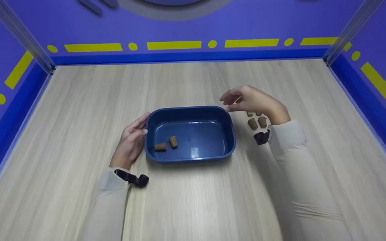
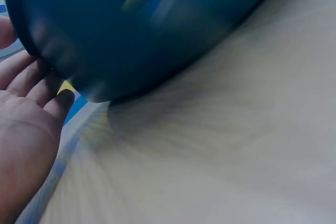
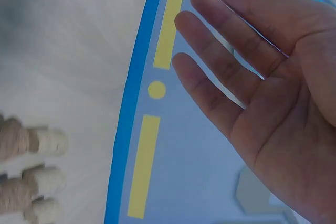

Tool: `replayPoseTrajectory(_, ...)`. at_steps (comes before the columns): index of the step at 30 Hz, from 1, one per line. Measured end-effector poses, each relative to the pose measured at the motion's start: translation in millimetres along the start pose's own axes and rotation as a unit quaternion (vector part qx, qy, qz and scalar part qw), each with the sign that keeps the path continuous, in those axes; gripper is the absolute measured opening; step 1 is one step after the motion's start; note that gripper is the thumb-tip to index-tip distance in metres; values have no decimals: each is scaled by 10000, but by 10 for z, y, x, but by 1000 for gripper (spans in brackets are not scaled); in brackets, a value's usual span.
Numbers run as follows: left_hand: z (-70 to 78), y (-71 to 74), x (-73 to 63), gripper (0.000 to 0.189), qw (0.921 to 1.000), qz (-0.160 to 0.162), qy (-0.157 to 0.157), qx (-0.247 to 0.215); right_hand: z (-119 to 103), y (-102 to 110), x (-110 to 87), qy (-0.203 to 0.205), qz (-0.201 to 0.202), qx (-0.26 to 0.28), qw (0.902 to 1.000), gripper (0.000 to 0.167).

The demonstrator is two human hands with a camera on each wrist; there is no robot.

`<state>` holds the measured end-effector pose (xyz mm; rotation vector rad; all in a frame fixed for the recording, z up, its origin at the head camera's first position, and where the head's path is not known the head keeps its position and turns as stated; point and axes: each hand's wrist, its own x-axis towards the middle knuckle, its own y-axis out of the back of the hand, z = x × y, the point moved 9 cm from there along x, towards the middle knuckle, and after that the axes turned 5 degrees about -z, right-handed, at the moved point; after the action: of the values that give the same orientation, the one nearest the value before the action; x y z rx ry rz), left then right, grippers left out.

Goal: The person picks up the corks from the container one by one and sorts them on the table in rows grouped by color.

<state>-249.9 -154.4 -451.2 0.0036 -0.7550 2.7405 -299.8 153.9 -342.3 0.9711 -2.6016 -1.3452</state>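
A dark blue rectangular tub (image 1: 189,157) stands upright on the table. Two tapered brown corks, one cork (image 1: 160,146) and another cork (image 1: 173,142), lie inside near its left end. My left hand (image 1: 132,142) rests against the tub's left outer side, thumb by the rim and fingers extended along the wall. Over the tub's back right corner is my right hand (image 1: 251,100), its fingers loosely bent and nothing seen between them. Several more corks (image 1: 252,124) stand on the table below the right wrist, partly hidden by it; they look blurred in the right wrist view.
The light wood-grain table (image 1: 193,204) is bounded by blue-purple panels (image 1: 193,31) with yellow dashes at the back and both sides. Black wrist straps with small cameras (image 1: 142,181) sit on both sleeves.
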Motion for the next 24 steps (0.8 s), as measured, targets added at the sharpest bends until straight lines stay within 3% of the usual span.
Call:
replayPoseTrajectory(13,-5,-10,1,63,10000,-25,-30,-50,-446,-372,370,638,-760,-45,9951,36)
replayPoseTrajectory(24,-9,12,12,63,10000,33,-33,8,-719,-789,637,915,-1370,111,9863,38)
